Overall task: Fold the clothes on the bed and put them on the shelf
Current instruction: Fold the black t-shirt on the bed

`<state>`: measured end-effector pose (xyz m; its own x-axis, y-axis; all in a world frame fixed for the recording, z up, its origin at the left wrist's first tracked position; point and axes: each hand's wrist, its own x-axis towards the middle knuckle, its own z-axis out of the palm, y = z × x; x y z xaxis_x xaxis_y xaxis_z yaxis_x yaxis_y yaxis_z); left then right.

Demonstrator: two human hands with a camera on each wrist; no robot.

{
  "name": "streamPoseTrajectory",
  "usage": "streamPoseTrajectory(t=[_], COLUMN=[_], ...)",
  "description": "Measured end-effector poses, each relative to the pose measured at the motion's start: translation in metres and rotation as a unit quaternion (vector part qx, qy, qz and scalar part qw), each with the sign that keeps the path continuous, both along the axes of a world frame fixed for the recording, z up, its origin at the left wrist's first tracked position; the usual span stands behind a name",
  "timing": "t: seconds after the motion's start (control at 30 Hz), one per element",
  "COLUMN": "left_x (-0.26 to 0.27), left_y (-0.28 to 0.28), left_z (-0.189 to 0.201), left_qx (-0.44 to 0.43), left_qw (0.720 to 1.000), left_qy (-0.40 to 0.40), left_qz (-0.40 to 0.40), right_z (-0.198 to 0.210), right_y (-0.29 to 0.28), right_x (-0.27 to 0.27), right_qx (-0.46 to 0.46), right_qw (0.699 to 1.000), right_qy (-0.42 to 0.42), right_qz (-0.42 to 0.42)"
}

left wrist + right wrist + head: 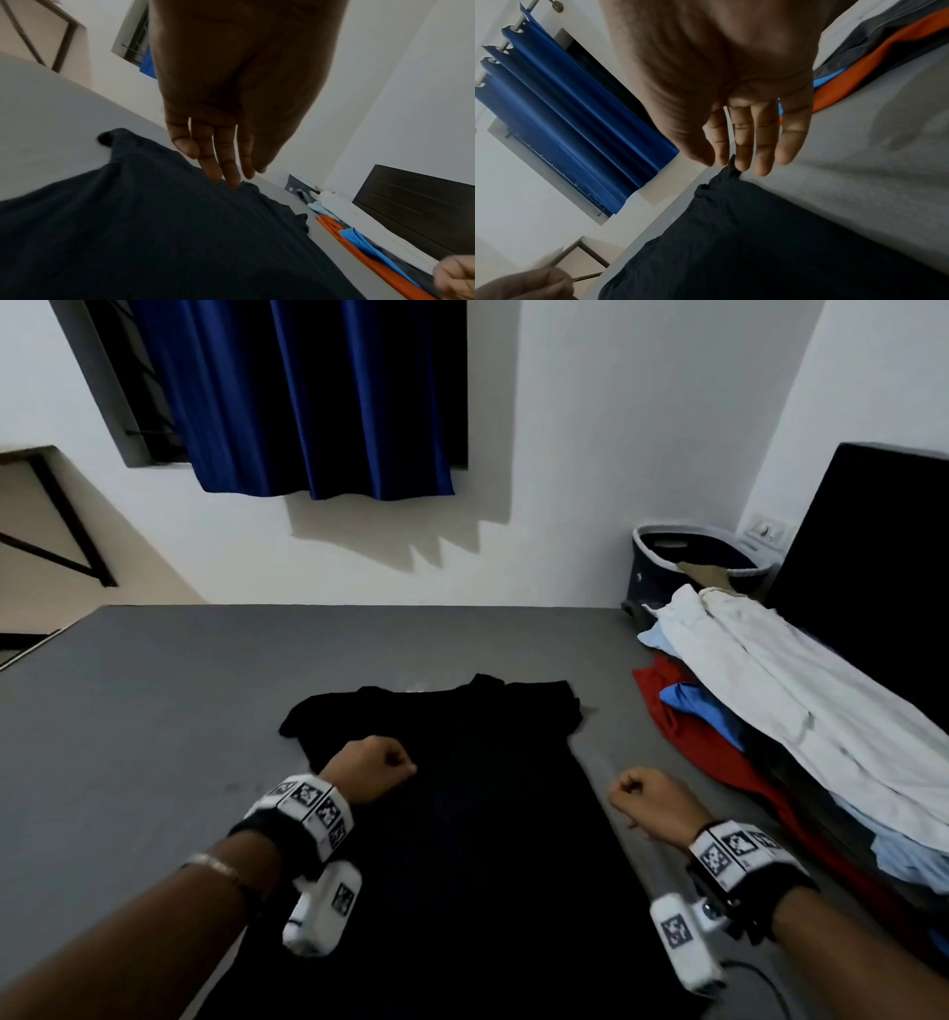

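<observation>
bare forearms | white marker-tagged wrist units (308,806) | left bracelet (215,865)

Both forearms reach forward from the near edge, each wrist strapped with a white marker-covered band. The left hand (371,768) sits slightly farther than the right hand (653,801). Seen from the head they look loosely curled; the wrist views show the fingers (226,162) hanging down, fairly straight and gripping nothing.
</observation>
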<state>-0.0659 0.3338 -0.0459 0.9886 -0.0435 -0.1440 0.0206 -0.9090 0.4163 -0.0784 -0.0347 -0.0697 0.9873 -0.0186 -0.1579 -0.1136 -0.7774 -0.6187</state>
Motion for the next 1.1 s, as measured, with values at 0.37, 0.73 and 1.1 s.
streamPoseTrajectory(t=[0.37,0.73,1.1], left_x=[0.182,0.244,0.237], left_y=[-0.086,-0.177,-0.250], left_z=[-0.045,-0.076,-0.090], left_qx=[-0.175,-0.070,0.083], left_qw=[0.981,0.986,0.995], left_qy=[0.079,0.072,0.020], left_qz=[-0.040,-0.131,-0.051], right_z=[-0.048,-0.086,-0.093], right_y=[0.026,0.023,0.022], right_x=[0.134,0.133,0.069], right_qx=[0.086,0.036,0.059], right_qw=[0.994,0.999,0.998], right_qy=[-0.004,0.030,0.024], right_qz=[-0.072,-0.014,0.019])
